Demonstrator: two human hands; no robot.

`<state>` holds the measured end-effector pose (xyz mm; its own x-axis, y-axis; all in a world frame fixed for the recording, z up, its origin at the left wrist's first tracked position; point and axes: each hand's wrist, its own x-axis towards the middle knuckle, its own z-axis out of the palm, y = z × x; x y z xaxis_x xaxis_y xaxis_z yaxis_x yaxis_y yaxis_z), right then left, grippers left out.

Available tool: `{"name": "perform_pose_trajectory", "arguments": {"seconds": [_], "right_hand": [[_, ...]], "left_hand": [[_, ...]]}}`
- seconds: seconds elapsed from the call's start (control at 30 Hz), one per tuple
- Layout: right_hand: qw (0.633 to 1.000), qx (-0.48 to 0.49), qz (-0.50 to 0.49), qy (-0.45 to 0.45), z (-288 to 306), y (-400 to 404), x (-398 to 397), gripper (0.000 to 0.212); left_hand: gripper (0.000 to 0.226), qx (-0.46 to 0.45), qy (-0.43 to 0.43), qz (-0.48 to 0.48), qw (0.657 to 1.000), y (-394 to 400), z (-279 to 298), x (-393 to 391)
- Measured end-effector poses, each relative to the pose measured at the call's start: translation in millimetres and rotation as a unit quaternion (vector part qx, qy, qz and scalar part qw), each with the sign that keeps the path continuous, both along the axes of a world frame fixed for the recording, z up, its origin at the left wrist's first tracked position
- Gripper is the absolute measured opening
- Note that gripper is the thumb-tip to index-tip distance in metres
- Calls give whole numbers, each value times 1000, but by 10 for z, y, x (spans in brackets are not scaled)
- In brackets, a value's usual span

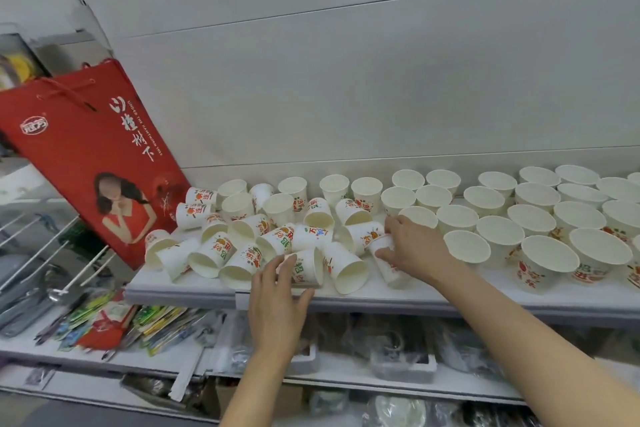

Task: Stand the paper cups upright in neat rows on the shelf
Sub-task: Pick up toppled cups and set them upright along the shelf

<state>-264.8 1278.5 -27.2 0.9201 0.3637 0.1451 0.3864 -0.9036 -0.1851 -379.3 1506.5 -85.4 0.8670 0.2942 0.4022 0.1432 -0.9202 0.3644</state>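
White paper cups with red and green print cover the white shelf (415, 300). On the right, several cups (500, 230) stand upright in rows. On the left lies a jumbled pile of tipped cups (242, 236), with a few upright ones behind. My left hand (277, 302) grips a cup lying on its side (306, 269) at the shelf's front. My right hand (412, 246) holds another tipped cup (389, 262) beside the upright rows, its fingers curled round the base end.
A red gift bag (93, 156) leans at the shelf's left end, beside the pile. Below the shelf are lower shelves with packets (114, 322) and wrapped goods. Metal hooks (45, 253) stick out at the left. A grey panel wall stands behind the cups.
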Motion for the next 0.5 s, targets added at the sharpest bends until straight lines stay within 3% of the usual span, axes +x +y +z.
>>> {"name": "perform_pose_trajectory", "arguments": {"seconds": [0.13, 0.27, 0.4, 0.5], "right_hand": [[995, 89, -37, -5, 65, -135, -242, 21], [987, 135, -22, -81, -115, -285, -526, 14], [977, 143, -9, -156, -369, -291, -623, 22], [966, 162, -38, -195, -446, -244, -671, 24]], "left_hand": [[72, 46, 24, -64, 997, 231, 60, 114], [76, 130, 38, -147, 980, 332, 120, 271], [46, 218, 9, -243, 945, 374, 215, 455], [23, 215, -27, -256, 942, 434, 307, 513]]}}
